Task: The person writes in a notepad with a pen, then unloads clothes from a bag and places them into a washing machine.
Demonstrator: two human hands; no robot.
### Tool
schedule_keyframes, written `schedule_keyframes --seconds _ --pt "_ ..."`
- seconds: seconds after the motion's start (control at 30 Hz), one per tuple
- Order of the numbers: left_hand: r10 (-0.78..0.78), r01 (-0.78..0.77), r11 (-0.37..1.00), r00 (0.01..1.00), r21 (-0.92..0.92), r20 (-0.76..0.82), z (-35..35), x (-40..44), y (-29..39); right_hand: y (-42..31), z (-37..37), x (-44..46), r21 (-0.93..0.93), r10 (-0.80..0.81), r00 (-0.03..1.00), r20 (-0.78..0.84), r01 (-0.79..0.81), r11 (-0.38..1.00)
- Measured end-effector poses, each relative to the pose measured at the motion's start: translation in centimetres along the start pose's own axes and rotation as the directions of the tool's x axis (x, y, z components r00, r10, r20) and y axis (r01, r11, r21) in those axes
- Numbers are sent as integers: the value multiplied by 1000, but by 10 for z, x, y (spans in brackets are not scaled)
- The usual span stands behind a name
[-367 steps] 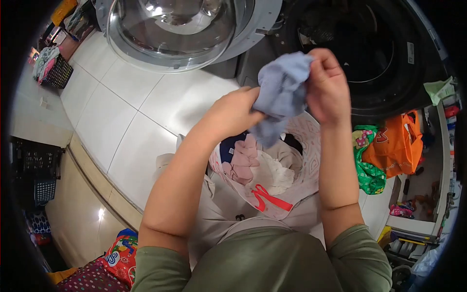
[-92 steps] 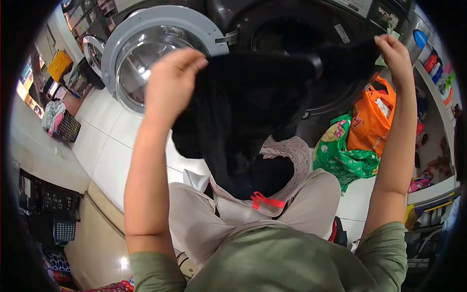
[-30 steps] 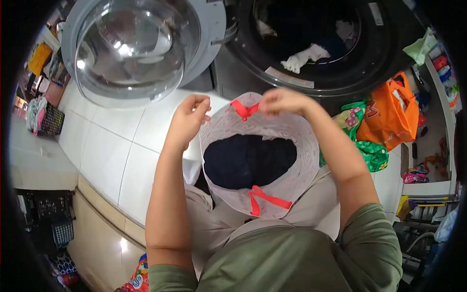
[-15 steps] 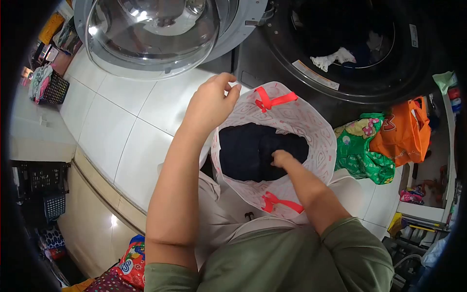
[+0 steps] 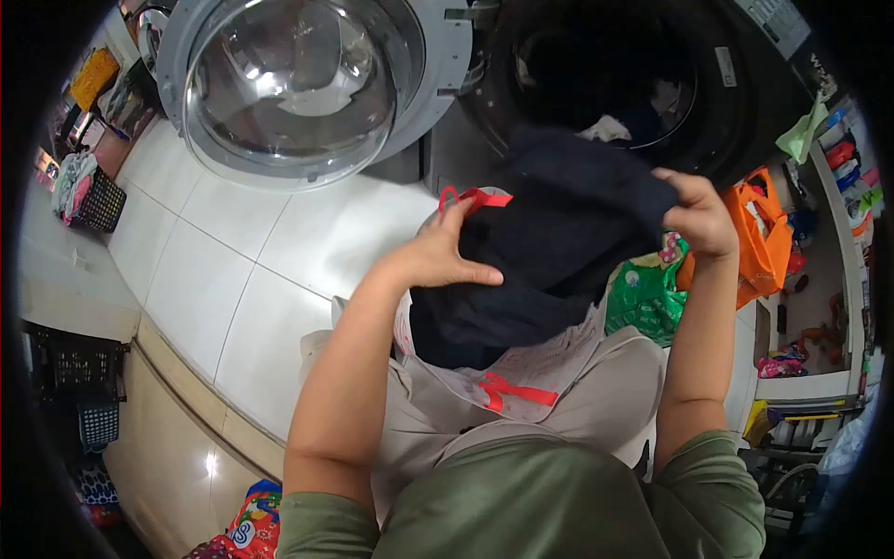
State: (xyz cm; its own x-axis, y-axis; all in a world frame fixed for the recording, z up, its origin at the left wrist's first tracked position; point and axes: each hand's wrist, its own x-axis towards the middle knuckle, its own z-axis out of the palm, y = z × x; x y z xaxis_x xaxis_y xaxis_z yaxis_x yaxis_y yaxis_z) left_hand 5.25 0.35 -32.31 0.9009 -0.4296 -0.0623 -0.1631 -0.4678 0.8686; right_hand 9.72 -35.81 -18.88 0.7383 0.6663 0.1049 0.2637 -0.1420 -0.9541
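Note:
A dark navy cloth (image 5: 559, 233) is spread above the white patterned bag (image 5: 559, 349) with red ribbons, which stands between the person's legs. My right hand (image 5: 700, 216) pinches the cloth's upper right corner. My left hand (image 5: 438, 252) is at the cloth's left side, thumb and fingers spread apart, the thumb over the fabric. More dark fabric lies in the bag, mostly hidden under the cloth. Behind it is the dark front-loading machine (image 5: 736, 112), with a white cloth (image 5: 607, 129) and other laundry at its opening.
The round glass door (image 5: 289, 88) stands wide open at the upper left. An orange bag (image 5: 759, 242) and a green bag (image 5: 647, 303) are on the right beside an open shelf (image 5: 824, 384). A laundry basket (image 5: 100, 202) sits at the far left on white tiles.
My right hand has come up out of the bag, lifting the navy cloth and moving right. My left hand has lowered to the cloth's left side with its fingers spread.

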Motion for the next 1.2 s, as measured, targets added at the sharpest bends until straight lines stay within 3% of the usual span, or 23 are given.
schedule_keyframes --seconds 0.03,0.1,0.2,0.27,0.33,0.4,0.43,0.47,0.5,0.53,0.57,0.63,0.73,0.8,0.83,0.9,0.97,1.0,1.07,1.1,1.13,1.17,1.2 --pt "28 -22 995 998 -102 55 8 2 -2 9 -10 -4 193 -65 991 -114 87 977" --pt "-92 134 963 978 -232 186 18 1 16 -13 18 17 249 -166 873 -459 306 919" --pt "139 -139 979 990 -150 -15 47 6 20 -50 44 50 205 -155 877 -455 273 940" --pt "258 -275 952 957 -132 -134 67 7 39 -77 81 73 345 -153 916 -372 290 893" --pt "124 -149 907 988 -393 -89 79 7 43 -88 109 94 333 -174 927 -332 288 898" --pt "-300 47 839 871 -542 -389 63 3 79 -120 131 99 206 -150 957 -248 203 957" --pt "-494 -3 530 812 -848 -311 57 12 67 -113 121 103 2 -247 953 -173 251 968" --pt "-502 -132 277 825 -952 -260 38 12 68 -105 110 107 -193 -340 935 -96 318 928" --pt "-133 -342 63 928 -937 -348 23 12 50 -85 100 105 -444 -440 898 -5 393 805" --pt "-85 -325 70 940 -943 -330 1 0 64 -64 91 102 -649 -532 843 86 452 611" --pt "16 -444 24 896 -896 -444 -6 -5 75 -55 102 94 -670 -467 877 116 416 615" --pt "46 -488 19 872 -872 -487 -7 -14 85 -31 145 89 -519 -210 975 -74 142 843" --pt "-22 -472 294 866 -831 -499 -27 -19 72 -2 173 92 -229 -12 978 -207 -36 973" --pt "-145 -320 677 825 -663 -547 -49 -34 41 0 169 90 92 111 993 -49 -106 990" --pt "-182 -214 816 788 -538 -589 -58 -39 32 0 163 85 179 225 974 32 -227 957" --pt "-172 -172 910 673 -378 -719 -63 -45 34 1 144 78 88 360 933 18 -361 929" --pt "-298 -194 850 591 -491 -750 -66 -40 29 -17 121 74 -17 513 824 -242 -532 846" --pt "-283 -190 855 608 -483 -742 -65 -36 26 13 77 86 -343 362 905 -222 -420 840" --pt "-246 -156 883 648 -442 -721 -61 -28 19 17 -9 122 181 499 707 -502 -478 860" --pt "-218 -148 899 665 -412 -714 -55 -26 16 29 -67 141 510 560 445 -699 -240 826" --pt "-191 -139 914 683 -382 -705 -50 -24 14 20 -93 125 684 537 526 -660 123 720" --pt "-156 -147 927 684 -345 -713 -50 -21 14 66 -153 139 509 275 461 -844 527 680" --pt "-141 -145 935 686 -324 -714 -48 -21 18 97 -205 128 622 317 740 -593 171 764"
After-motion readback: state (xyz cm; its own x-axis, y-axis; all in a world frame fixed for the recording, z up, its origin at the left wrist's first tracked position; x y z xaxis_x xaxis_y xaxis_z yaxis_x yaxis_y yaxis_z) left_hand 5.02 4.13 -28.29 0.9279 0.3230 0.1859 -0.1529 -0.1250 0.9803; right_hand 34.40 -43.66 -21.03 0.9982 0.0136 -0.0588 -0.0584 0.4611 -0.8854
